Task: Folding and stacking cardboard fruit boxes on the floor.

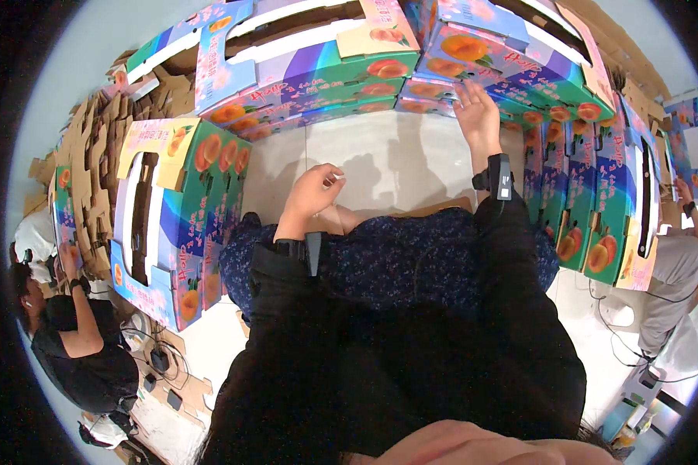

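Right grip (479, 116) uncurled near fruit-printed box (512, 66), left grip (312, 192) half-curled

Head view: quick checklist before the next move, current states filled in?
1. Left hand free of any box: ok.
2. Right hand touching the fruit-print box behind it: cannot tell; hand and box overlap in view.
3. Left wrist device and right wrist device worn: ok.
4. Left box contents checked: cannot tell; its handle slot looks dark.
5. Cables at lower left away from both hands: ok.
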